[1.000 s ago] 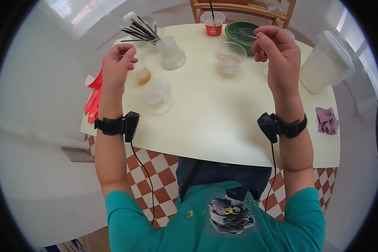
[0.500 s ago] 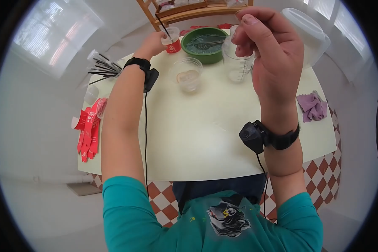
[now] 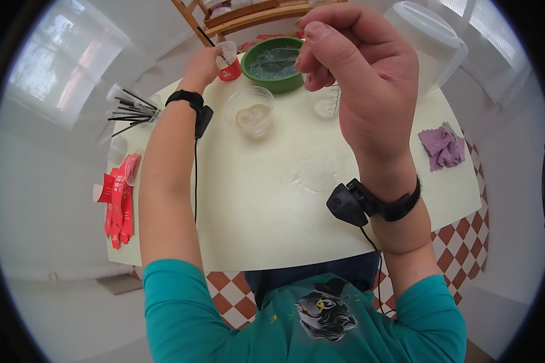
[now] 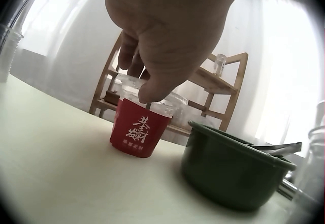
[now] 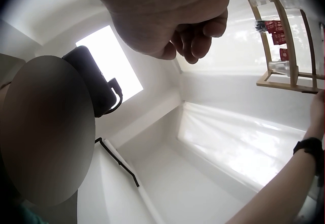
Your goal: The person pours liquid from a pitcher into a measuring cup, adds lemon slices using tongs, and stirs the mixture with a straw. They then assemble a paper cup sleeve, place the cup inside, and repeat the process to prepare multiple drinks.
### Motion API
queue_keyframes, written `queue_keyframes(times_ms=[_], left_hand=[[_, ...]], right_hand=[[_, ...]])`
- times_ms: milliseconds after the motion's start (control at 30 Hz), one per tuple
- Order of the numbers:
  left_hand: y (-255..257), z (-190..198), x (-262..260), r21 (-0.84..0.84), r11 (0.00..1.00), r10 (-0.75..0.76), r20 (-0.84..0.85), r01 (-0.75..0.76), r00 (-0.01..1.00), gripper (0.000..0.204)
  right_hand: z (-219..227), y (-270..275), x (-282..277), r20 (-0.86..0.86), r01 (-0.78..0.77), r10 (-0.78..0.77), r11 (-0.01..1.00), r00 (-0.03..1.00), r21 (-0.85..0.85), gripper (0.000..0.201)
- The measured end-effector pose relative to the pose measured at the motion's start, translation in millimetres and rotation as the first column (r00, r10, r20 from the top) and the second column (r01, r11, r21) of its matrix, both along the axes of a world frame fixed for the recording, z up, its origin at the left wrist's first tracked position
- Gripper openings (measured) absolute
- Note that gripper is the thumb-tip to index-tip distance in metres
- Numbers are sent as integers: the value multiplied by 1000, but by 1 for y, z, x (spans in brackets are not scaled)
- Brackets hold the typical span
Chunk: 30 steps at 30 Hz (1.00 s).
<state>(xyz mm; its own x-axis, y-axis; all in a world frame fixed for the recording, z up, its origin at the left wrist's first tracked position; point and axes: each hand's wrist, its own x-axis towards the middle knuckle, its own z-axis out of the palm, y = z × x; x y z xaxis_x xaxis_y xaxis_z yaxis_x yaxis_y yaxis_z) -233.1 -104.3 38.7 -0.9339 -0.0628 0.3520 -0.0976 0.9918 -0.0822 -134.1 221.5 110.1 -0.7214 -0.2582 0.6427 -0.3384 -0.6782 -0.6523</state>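
In the head view my left hand (image 3: 201, 65) reaches to the far edge of the table and grips a clear plastic cup (image 3: 229, 68) with a red sleeve. The left wrist view shows its thumb on the near rim of this cup (image 4: 139, 132) and the fingers at the far side. A black straw (image 3: 206, 36) sticks up from the cup. My right hand (image 3: 369, 78) is raised over the right side of the table, fingers loosely curled. No object shows in it in the right wrist view, where its fingers (image 5: 195, 43) hang bent.
A green bowl (image 3: 274, 85) with a strainer stands right of the cup. Nearer are a clear tub (image 3: 251, 118) with pale slices and a measuring cup (image 3: 327, 107). Black straws (image 3: 133, 112) and red sleeves (image 3: 120, 206) lie left; a purple cloth (image 3: 443, 147) and large jug (image 3: 427, 45), right.
My left hand has moved from the left of the table to the far cup and taken hold of it. The head view has turned right; my right hand stays raised.
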Motion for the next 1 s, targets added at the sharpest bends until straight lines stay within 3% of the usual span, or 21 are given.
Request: queue_keyframes(times_ms=[333,500,800,867,1000], left_hand=[[11,0,46,-91,996,-14,9,15,1000,32],[17,-1,79,20,998,-52,1,52,999,33],[39,2,139,25,997,-80,26,79,996,30],[42,4,152,35,998,-53,60,51,997,34],[47,3,182,95,994,-64,51,59,997,38]], right_hand=[[-1,-2,3,-38,14,-12,998,999,67,11],[0,-3,6,-36,19,-16,997,999,71,10],[-2,-9,16,-53,-12,15,999,998,50,9],[-3,-7,15,-64,-3,16,979,998,205,14],[-6,-9,20,-134,83,-59,981,989,175,15]])
